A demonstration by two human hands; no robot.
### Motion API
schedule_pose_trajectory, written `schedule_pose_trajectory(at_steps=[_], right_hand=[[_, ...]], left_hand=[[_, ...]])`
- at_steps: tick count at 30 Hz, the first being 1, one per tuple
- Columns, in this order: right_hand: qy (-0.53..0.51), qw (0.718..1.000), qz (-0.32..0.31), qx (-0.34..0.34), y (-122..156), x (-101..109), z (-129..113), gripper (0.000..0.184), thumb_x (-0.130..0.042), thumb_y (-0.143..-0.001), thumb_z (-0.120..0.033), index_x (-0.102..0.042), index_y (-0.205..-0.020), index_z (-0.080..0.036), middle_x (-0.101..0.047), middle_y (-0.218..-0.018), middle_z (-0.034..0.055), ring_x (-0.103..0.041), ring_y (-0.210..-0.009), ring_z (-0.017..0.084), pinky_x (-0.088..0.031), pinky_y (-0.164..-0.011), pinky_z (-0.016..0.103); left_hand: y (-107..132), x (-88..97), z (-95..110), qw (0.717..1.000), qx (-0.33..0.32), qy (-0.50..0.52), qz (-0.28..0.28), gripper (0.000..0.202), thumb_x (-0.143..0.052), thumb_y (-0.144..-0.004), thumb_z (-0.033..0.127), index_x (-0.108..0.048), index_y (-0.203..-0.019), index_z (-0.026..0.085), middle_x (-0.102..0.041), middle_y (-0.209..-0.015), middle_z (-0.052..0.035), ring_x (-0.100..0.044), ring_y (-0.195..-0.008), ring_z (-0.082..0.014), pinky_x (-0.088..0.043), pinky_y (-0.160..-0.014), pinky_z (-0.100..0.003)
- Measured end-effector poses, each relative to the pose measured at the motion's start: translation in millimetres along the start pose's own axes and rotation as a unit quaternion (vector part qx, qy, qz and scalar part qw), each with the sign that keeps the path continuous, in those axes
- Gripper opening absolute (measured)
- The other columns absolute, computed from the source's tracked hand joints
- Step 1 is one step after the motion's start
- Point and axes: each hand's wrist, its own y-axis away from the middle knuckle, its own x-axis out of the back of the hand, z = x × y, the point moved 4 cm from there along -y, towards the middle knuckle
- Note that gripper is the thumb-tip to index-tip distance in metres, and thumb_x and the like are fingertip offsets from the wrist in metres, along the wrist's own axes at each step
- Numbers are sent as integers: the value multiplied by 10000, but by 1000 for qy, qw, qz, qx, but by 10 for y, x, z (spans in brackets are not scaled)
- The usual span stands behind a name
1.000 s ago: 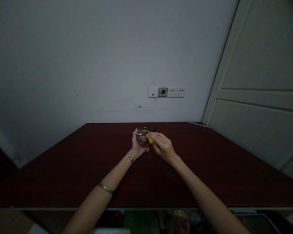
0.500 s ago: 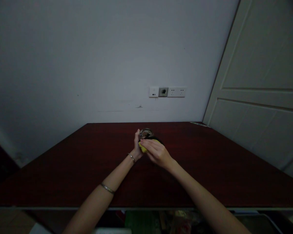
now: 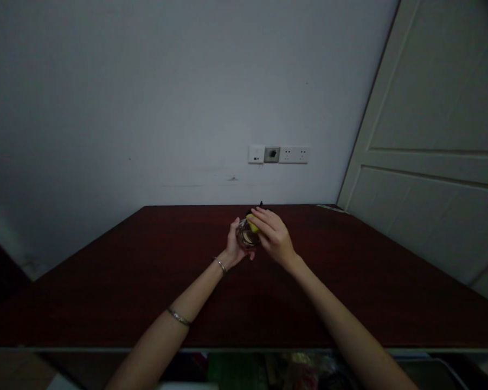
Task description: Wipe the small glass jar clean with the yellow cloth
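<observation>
My left hand (image 3: 235, 250) is wrapped round a small clear glass (image 3: 246, 234) held above the dark red table (image 3: 106, 281). My right hand (image 3: 275, 237) is closed on a yellow cloth or sponge (image 3: 252, 223) and presses it against the glass's upper rim. A dark part of the cloth sticks out behind my right fingers. Two thin bracelets sit on my left forearm.
A white wall rises behind the table, with a row of sockets (image 3: 278, 154) above its far edge. A white panelled door (image 3: 431, 135) stands at the right. Blurred items lie below the table's near edge.
My right hand with the yellow cloth has moved from the glass's lower left side up to its top right rim. The glass has shifted slightly right in my left hand.
</observation>
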Motion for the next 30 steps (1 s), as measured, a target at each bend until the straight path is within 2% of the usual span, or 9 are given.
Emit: schedule_pose_trajectory(at_steps=[3, 8, 12, 15, 17, 19, 22, 27, 30], right_hand=[[-16, 999, -37, 25, 36, -114, -132, 445, -407, -804, -43, -511, -1223, -149, -546, -1261, 125, -427, -1248, 211, -388, -1017, 433], [-25, 995, -69, 66, 91, -180, -297, 462, -416, -804, -61, -465, -1258, -132, -535, -1272, 132, -416, -1256, 203, -397, -1014, 414], [-40, 994, -64, 74, 113, -177, -223, 485, -417, -786, -40, -461, -1260, -135, -531, -1275, 135, -418, -1255, 202, -402, -1008, 419], [-47, 998, -26, 19, 115, -140, -53, 501, -393, -776, -22, -476, -1249, -167, -539, -1268, 123, -445, -1235, 199, -401, -1007, 444], [-46, 999, 2, -14, 125, -112, 30, 520, -371, -766, -7, -486, -1242, -183, -546, -1261, 114, -457, -1225, 200, -404, -1004, 455], [-42, 999, 18, -22, 140, -100, 34, 521, -374, -761, -6, -493, -1236, -184, -550, -1256, 114, -461, -1221, 206, -411, -1000, 458], [-38, 999, 11, 0, 167, -132, -92, 514, -396, -764, -17, -485, -1244, -177, -559, -1245, 120, -458, -1223, 210, -419, -995, 452], [-50, 997, -29, 42, 198, -228, -315, 517, -402, -765, -23, -465, -1261, -152, -540, -1264, 134, -447, -1232, 199, -428, -995, 423], [-49, 997, -29, 51, 188, -222, -280, 516, -402, -759, -21, -467, -1257, -140, -530, -1273, 141, -448, -1232, 197, -428, -993, 420]], left_hand=[[-39, -14, 29, 999, -34, 37, 16, 501, -441, -749, 602, -626, -741, 136, -619, -558, -43, -564, -429, -158, -424, -370, -247], [-68, 1, 154, 985, -111, 120, 63, 374, -532, -742, 494, -626, -706, 135, -666, -659, -41, -621, -580, -138, -494, -567, -228], [-47, -5, 177, 990, -97, 87, 51, 427, -495, -749, 541, -621, -706, 135, -635, -576, -36, -590, -486, -135, -466, -457, -226], [-31, -31, 122, 999, -39, 31, 5, 534, -417, -752, 623, -618, -734, 128, -605, -533, -42, -535, -378, -146, -389, -313, -235], [-24, -39, 86, 1000, -13, 9, -11, 572, -383, -753, 645, -614, -739, 121, -600, -537, -50, -523, -359, -155, -367, -277, -245], [-27, -39, 73, 1000, -10, 2, -8, 570, -379, -757, 639, -614, -747, 121, -602, -542, -51, -528, -365, -158, -370, -277, -246], [-44, -32, 84, 999, -33, 17, 17, 519, -419, -756, 609, -622, -753, 131, -608, -534, -42, -539, -385, -152, -389, -320, -239], [-65, 0, 142, 987, -96, 98, 85, 412, -534, -726, 526, -625, -695, 126, -645, -586, -43, -598, -515, -140, -476, -512, -231], [-57, 6, 147, 989, -96, 90, 74, 411, -518, -738, 523, -623, -695, 128, -641, -581, -41, -593, -494, -136, -470, -478, -224]])
